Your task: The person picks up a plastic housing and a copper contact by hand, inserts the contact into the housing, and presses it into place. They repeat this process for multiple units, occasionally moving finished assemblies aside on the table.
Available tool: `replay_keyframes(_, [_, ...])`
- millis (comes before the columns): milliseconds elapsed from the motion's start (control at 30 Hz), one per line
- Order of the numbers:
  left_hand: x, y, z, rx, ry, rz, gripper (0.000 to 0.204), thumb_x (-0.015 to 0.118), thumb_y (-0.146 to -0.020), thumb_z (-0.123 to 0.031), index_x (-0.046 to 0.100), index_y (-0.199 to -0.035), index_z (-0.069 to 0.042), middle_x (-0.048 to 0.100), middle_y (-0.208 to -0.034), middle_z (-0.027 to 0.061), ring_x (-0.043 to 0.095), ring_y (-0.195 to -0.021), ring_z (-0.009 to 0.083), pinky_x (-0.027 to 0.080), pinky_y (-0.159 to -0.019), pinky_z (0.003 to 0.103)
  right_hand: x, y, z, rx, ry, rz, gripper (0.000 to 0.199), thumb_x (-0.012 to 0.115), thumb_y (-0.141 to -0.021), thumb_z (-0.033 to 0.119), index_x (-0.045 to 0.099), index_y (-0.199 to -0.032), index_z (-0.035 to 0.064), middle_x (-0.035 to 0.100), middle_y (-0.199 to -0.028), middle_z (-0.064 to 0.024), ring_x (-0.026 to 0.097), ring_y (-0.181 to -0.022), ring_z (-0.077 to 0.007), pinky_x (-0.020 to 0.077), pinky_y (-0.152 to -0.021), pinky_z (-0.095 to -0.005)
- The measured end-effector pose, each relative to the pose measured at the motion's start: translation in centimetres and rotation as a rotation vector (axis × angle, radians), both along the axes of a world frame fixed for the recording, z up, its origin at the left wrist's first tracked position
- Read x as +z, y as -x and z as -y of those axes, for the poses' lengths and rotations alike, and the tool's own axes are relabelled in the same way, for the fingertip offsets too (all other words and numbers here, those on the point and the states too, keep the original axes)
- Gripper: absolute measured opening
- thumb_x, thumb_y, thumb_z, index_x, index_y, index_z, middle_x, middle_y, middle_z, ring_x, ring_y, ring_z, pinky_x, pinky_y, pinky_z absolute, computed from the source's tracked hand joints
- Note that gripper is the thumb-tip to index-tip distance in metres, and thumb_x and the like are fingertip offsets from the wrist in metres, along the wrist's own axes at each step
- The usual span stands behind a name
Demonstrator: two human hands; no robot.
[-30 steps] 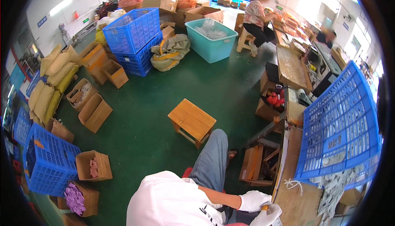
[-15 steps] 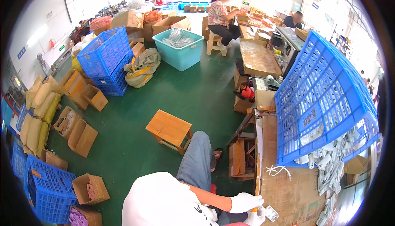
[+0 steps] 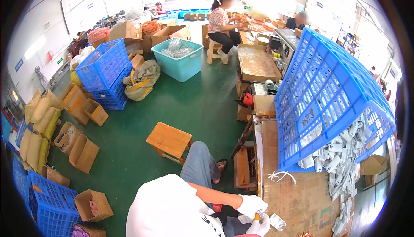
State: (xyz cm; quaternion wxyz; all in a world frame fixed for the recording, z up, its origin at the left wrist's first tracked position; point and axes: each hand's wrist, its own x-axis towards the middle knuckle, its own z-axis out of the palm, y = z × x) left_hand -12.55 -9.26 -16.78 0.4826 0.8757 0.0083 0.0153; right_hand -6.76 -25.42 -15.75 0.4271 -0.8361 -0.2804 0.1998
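Note:
My left hand [image 3: 250, 204] and my right hand [image 3: 261, 227] both wear white gloves. They meet at the near corner of a cardboard-covered table [image 3: 297, 202]. Between them they pinch a small orange-tipped piece [image 3: 257, 215]. A small clear packet [image 3: 277, 222] lies on the cardboard just right of my right hand. A big blue plastic crate [image 3: 327, 94] leans tipped on the table beyond. Several white tubular parts [image 3: 340, 157] spill from under it. My white shirt and one jeans-clad leg fill the lower middle.
A wooden stool [image 3: 169, 140] stands on the green floor by my knee. Left are open cardboard boxes [image 3: 84, 153], blue crates [image 3: 103, 68] and yellow sacks [image 3: 41, 116]. A teal bin [image 3: 183, 62] stands further back. A seated person [image 3: 220, 25] works at a far bench.
The view has swung right and tilted, so the blue crate looms larger and the floor things slid left. My gloved hands stay together at the table corner.

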Motion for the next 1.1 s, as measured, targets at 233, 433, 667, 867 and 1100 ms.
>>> replay_keyframes(233, [0.4, -1.8, 4.5, 0.103, -0.066, 0.072, 0.022, 0.062, -0.082, -0.011, 0.059, -0.103, -0.005, 0.064, -0.091, 0.0158, 0.066, -0.083, 0.037, 0.051, -0.069, 0.046, -2.0, -0.5, 3.2, -0.223, -0.026, -0.02, 0.024, 0.056, -0.092, -0.001, 0.069, -0.111, 0.0025, 0.071, -0.101, -0.0102, 0.064, -0.095, -0.0194, 0.0511, -0.087, -0.0315])
replay_keyframes(433, [-1.6, -1.9, 6.2, 0.177, 0.077, 0.175, 0.019, 0.064, -0.082, -0.008, 0.059, -0.1, -0.009, 0.063, -0.088, 0.0121, 0.065, -0.079, 0.0339, 0.051, -0.065, 0.042, -1.2, -0.3, 4.3, -0.242, -0.052, 0.05, 0.021, 0.055, -0.088, 0.002, 0.07, -0.101, 0.006, 0.068, -0.084, -0.0072, 0.061, -0.079, -0.0162, 0.0519, -0.074, -0.0305])
replay_keyframes(667, [-0.4, -1.2, 5.1, 0.169, 0.127, 0.119, 0.015, 0.066, -0.083, -0.012, 0.06, -0.096, -0.01, 0.063, -0.087, 0.0092, 0.066, -0.08, 0.0317, 0.051, -0.068, 0.04, -0.5, -0.7, 4.0, -0.183, 0.106, 0.1, 0.022, 0.06, -0.089, 0.009, 0.068, -0.109, 0.0069, 0.07, -0.086, -0.0168, 0.067, -0.078, -0.0223, 0.0539, -0.072, -0.0349])
replay_keyframes(867, [-0.3, -3.0, 5.0, 0.144, 0.196, 0.23, 0.018, 0.066, -0.084, -0.01, 0.058, -0.099, -0.007, 0.063, -0.092, 0.0133, 0.065, -0.09, 0.036, 0.051, -0.075, 0.042, -0.1, 0.0, 4.8, -0.251, -0.018, 0.1, 0.027, 0.059, -0.097, 0.02, 0.065, -0.121, 0.0092, 0.071, -0.096, -0.0182, 0.067, -0.086, -0.0257, 0.0531, -0.079, -0.0358])
replay_keyframes(1100, [0.4, -2.8, 4.8, 0.042, 0.142, 0.222, 0.02, 0.063, -0.088, -0.01, 0.062, -0.107, -0.007, 0.065, -0.094, 0.0151, 0.065, -0.091, 0.0351, 0.052, -0.078, 0.04, 0.3, 1.3, 4.8, -0.321, -0.024, 0.218, 0.024, 0.059, -0.097, 0.021, 0.067, -0.118, 0.0132, 0.07, -0.093, -0.0185, 0.069, -0.083, -0.0328, 0.0534, -0.074, -0.0403])
